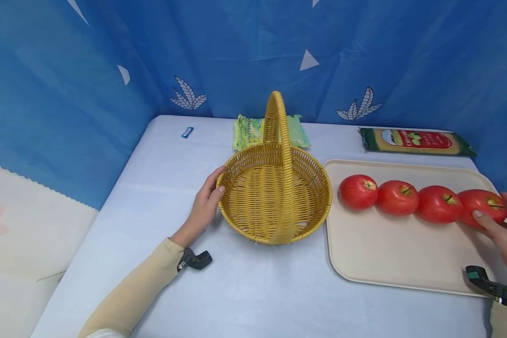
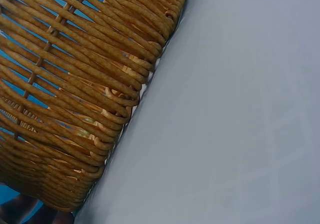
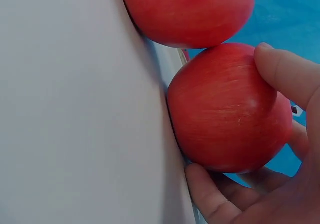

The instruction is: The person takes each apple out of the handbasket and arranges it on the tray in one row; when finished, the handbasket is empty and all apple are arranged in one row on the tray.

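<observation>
A yellow wicker basket (image 1: pixel 253 202) with a tall arched handle stands on the table. My left hand (image 1: pixel 204 199) grips its left rim, thumb at the edge; in the left wrist view the woven side (image 2: pixel 90 79) fills the upper left, most of that hand hidden. Several red apples lie in a row along a beige tray (image 1: pixel 397 253). Around the rightmost apple (image 1: pixel 481 206) curl the thumb and fingers of my right hand (image 1: pixel 504 230). The right wrist view has this apple (image 3: pixel 227 109) resting on the tray, touching its neighbour (image 3: pixel 192 9).
Behind the basket lies a green-yellow packet (image 1: pixel 247 134). A long package with a red label (image 1: pixel 422 142) sits beyond the tray. Toward the table's back left is a small blue packet (image 1: pixel 188 132). A blue curtain (image 1: pixel 245 51) hangs along the back edge.
</observation>
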Available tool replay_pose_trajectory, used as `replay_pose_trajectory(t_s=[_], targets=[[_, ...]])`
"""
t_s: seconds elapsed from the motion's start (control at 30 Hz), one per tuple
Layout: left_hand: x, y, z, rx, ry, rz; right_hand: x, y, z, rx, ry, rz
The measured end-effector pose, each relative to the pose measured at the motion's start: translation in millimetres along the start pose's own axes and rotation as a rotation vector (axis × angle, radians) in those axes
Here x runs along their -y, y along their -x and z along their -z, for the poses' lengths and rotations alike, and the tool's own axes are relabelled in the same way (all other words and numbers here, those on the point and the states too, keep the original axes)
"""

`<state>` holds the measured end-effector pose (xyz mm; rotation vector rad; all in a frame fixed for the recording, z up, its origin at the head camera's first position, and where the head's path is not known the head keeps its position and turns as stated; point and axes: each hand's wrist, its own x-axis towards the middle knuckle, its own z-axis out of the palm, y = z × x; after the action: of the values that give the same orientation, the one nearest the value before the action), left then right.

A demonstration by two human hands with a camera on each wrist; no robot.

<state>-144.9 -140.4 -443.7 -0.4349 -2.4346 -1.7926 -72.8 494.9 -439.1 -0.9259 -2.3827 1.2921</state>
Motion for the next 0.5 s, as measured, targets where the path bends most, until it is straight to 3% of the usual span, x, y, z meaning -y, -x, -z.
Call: replay_pose_trajectory(t_s=[0.27, 0.5], targets=[[-0.5, 0.0, -0.1, 0.002, 0.006, 0.001, 8.4, 6.9, -1.1, 0.007, 0.011, -0.029], [-0.7, -0.1, -0.2, 0.001, 0.001, 0.005, 2.3, 1.9, 0.4, 0.019, -0.031, -0.025]])
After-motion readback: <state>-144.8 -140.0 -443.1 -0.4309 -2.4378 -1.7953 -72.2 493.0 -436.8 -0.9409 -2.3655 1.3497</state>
